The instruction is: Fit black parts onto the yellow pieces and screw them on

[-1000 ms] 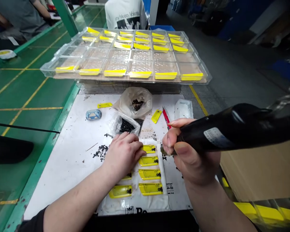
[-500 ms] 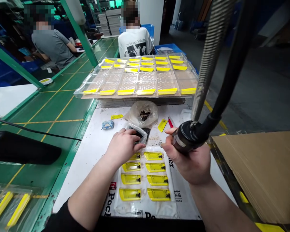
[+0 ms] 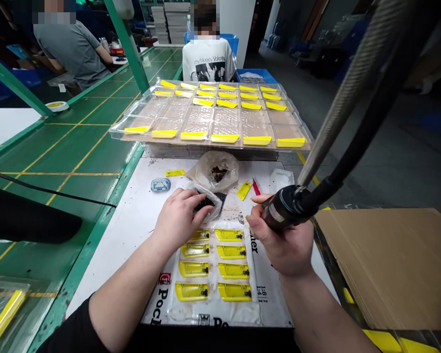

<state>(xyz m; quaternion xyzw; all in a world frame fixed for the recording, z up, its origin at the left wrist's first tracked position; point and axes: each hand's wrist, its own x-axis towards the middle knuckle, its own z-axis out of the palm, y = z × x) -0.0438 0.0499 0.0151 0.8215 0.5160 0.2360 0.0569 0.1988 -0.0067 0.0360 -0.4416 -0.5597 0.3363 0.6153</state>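
Observation:
My left hand (image 3: 180, 218) reaches to the mouth of a clear plastic bag (image 3: 216, 207) of small black parts. Its thumb and forefinger are apart, and some fingertips are hidden at the bag. My right hand (image 3: 286, 242) is wrapped round a black electric screwdriver (image 3: 279, 210), which hangs from a coiled metal spring and a thick black cable; its tip is out of sight. Between my forearms lies a white padded sheet (image 3: 213, 306) bearing two columns of yellow plastic pieces (image 3: 234, 291), each with a small black part at its right end.
Behind the bag sits another bag (image 3: 220, 171) of dark bits. Near it are a blue-and-white case (image 3: 160, 185), a loose yellow piece (image 3: 244, 190) and a red pen-like tool (image 3: 256, 186). A clear tray (image 3: 191, 117) of yellow pieces stands beyond; cardboard (image 3: 385, 260) lies right. Two people sit ahead.
The view has shifted slightly. My left hand stays at the bag, its thumb drawn in closer to the bag's mouth. My right hand keeps its hold on the electric screwdriver.

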